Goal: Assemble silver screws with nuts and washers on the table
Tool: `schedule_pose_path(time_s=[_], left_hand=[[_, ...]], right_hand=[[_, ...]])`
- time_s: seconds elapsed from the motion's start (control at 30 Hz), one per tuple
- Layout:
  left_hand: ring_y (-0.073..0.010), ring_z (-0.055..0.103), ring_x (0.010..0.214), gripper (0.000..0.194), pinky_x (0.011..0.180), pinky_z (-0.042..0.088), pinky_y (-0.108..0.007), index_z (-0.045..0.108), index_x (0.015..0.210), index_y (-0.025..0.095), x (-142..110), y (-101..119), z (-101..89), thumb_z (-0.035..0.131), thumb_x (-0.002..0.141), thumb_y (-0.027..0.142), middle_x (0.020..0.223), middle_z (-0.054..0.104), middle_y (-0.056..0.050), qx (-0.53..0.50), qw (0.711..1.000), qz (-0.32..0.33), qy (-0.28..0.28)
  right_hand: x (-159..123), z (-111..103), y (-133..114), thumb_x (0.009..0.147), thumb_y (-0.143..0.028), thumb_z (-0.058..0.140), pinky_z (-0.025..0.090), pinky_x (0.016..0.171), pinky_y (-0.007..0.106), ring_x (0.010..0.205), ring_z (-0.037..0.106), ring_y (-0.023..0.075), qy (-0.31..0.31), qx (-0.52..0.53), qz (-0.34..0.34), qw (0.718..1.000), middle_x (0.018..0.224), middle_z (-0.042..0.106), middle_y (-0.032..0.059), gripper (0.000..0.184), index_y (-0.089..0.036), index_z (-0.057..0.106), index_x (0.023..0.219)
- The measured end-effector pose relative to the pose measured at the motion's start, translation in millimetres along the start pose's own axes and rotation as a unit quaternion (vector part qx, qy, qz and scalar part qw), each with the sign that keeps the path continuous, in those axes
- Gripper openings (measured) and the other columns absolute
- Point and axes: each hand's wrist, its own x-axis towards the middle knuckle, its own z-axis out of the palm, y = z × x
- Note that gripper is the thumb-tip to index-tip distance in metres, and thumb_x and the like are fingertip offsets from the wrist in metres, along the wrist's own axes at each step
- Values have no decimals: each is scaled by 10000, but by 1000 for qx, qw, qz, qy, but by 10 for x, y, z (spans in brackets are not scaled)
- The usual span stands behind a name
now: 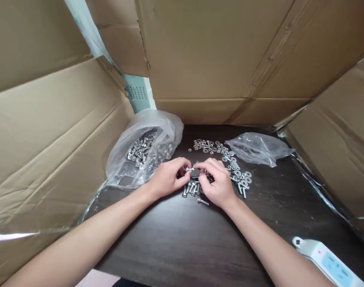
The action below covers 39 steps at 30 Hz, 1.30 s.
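My left hand (170, 176) is closed, its thumb and fingertips pinching a silver bolt (189, 169) that points toward the right. My right hand (217, 181) is closed too, with its index fingertip at the bolt's end; whatever lies between those fingers is too small to make out. Under the fingertips sits a small dark grey flat piece (195, 173), partly covered by the hands. Several bolts (192, 189) lie in a row just in front of it, and a single bolt (203, 201) rests nearer to me.
A clear plastic bag (119, 159) full of bolts stands open at the left. Nuts and washers (206, 146) are scattered behind my right hand, more washers (244, 179) to its right. Another plastic bag (256, 149) lies back right. A white power strip (328, 261) is front right. Cardboard walls (218, 52) enclose the table.
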Motion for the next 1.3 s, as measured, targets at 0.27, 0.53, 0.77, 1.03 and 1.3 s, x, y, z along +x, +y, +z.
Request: schedule_pose_path(time_s=[0.27,0.53,0.77,1.03,1.3], left_hand=[[-132,644,668,77,633,493,-243,630,976,196,18,2,4,603,906,215,841,681,-4,0,1000,-1,8],[-127,634,666,70,640,482,-243,626,973,190,18,3,9,603,911,214,844,679,-2,-2,1000,-3,11],[-119,619,647,67,636,469,-240,621,967,189,19,-9,24,617,901,201,828,680,5,5,1000,-8,18],[-117,617,646,79,640,473,-240,620,974,189,19,-27,23,624,895,198,822,677,11,6,1000,-13,18],[-116,619,641,69,635,464,-238,624,945,190,31,-11,25,637,877,188,794,675,19,4,999,-26,18]], right_hand=[[-5,9,16,859,-105,503,427,740,372,762,619,210,10,-8,1,1000,790,649,27,240,-218,695,949],[-9,26,45,856,-102,508,407,740,359,754,599,200,-6,-8,10,1000,800,640,23,264,-211,721,968],[-10,30,48,857,-97,506,409,745,352,731,586,185,-5,3,11,1000,786,626,10,271,-216,720,973],[-9,23,38,843,-78,518,408,730,337,707,580,171,14,19,-6,1000,768,616,-2,241,-204,692,951],[-1,34,59,798,-64,496,399,692,325,686,531,176,45,-4,51,998,751,571,-3,262,-187,654,966]])
